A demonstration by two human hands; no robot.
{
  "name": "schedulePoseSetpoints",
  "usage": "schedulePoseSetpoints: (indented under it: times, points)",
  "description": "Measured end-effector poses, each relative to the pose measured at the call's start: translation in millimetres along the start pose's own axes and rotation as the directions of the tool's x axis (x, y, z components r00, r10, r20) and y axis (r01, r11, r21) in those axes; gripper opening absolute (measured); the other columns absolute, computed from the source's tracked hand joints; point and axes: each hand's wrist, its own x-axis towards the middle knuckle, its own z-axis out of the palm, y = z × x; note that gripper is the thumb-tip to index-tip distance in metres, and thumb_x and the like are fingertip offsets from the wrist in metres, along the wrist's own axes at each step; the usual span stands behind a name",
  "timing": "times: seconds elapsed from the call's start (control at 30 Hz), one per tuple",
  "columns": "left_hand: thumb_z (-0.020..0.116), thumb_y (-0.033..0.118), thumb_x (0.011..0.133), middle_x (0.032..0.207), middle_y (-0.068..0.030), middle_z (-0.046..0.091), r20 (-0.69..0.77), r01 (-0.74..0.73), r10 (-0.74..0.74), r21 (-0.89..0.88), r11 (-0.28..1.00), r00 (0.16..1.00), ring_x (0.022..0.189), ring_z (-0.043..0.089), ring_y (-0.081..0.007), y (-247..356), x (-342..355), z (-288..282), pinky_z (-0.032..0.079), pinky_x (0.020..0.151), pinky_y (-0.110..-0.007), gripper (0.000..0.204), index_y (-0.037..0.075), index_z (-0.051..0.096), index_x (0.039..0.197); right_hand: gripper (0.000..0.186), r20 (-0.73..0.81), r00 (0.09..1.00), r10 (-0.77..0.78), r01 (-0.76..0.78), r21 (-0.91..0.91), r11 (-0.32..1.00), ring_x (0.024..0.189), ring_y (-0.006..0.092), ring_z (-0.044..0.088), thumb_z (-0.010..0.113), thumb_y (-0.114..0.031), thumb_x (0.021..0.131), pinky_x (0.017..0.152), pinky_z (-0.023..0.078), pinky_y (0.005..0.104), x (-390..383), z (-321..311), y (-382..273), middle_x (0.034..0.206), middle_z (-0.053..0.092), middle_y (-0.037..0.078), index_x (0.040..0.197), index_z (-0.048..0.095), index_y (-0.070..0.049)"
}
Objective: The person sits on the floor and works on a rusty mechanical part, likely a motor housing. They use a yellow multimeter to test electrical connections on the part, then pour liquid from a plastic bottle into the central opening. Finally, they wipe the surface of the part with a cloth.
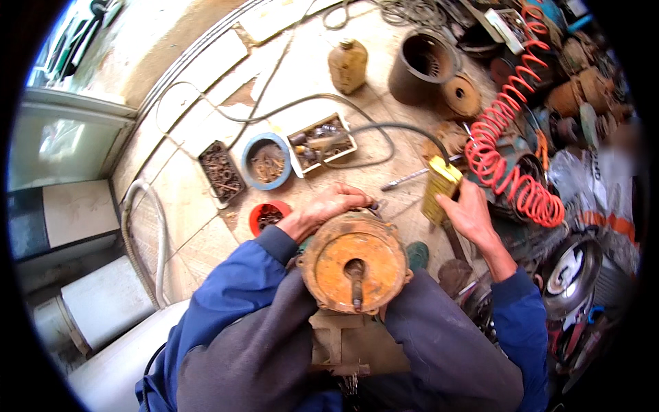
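Note:
Between my knees stands an electric motor [384, 264] with a round, rusty orange end cover and a shaft at its centre. My left hand [333, 206] lies along the motor's far edge, fingers bent and pressed together by a small dark metal part there; the fingertips' exact grip is partly hidden. My right hand [470, 213] is closed round a yellow box [441, 180] from which a black cable [405, 126] leads away to the left. The yellow box is held off to the right of the motor, apart from it. Beside it a screwdriver-like rod [406, 180] lies on the floor.
A red bowl [285, 207], blue-rimmed bowl [252, 180], dark tray [206, 162] and white box [352, 141] hold small metal parts. Farther off stand a dirty jug [348, 65] and metal cylinder [405, 75]. A red coiled hose [491, 141] and piled parts fill the right side.

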Motion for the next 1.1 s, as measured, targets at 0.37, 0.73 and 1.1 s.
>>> schedulePoseSetpoints:
  times: [0.37, 0.73, 1.1]
  points:
    - [0.065, 0.013, 0.1, 0.108, -0.008, 0.075, -0.521, -0.175, 0.222, 0.138, 0.975, 0.824, 0.094, 0.068, -0.0136, -68.8, -103.3, -67.4, 0.054, 0.086, -0.028, 0.024, -0.003, 0.074, 0.115, 0.046, 0.224, 0.957, 0.186, -0.154, -0.151, 0.976, 0.11, 0.0457, 0.068, 0.08, -0.018, 0.082, 0.094, 0.054, 0.0484, -17.6, 18.0, 94.9, 0.11, 0.072, 0.03, 0.119, 0.066, 0.006]
    - [0.079, 0.021, 0.085, 0.112, -0.0213, 0.074, -0.698, -0.077, 0.532, 0.57, 0.818, 0.479, 0.105, 0.072, -0.0294, -27.3, -63.5, -162.8, 0.055, 0.096, -0.038, 0.052, -0.005, 0.065, 0.127, 0.038, 0.137, 0.988, 0.072, -0.045, -0.191, 0.981, 0.1, 0.0483, 0.069, 0.077, -0.024, 0.085, 0.086, 0.055, 0.0519, 6.6, 13.9, 74.5, 0.1, 0.071, 0.031, 0.105, 0.067, 0.007]
    - [0.091, 0.032, 0.071, 0.129, -0.0253, 0.058, -0.444, 0.061, 0.746, 0.875, 0.48, 0.496, 0.122, 0.057, -0.0414, 173.0, 123.8, -125.3, 0.049, 0.103, -0.048, 0.082, 0.0, 0.051, 0.134, 0.043, 0.294, 0.956, 0.023, -0.046, 0.073, 0.996, 0.098, 0.0347, 0.076, 0.075, -0.023, 0.091, 0.086, 0.059, 0.0414, 13.0, 25.0, 26.0, 0.106, 0.075, 0.027, 0.117, 0.067, 0.009]
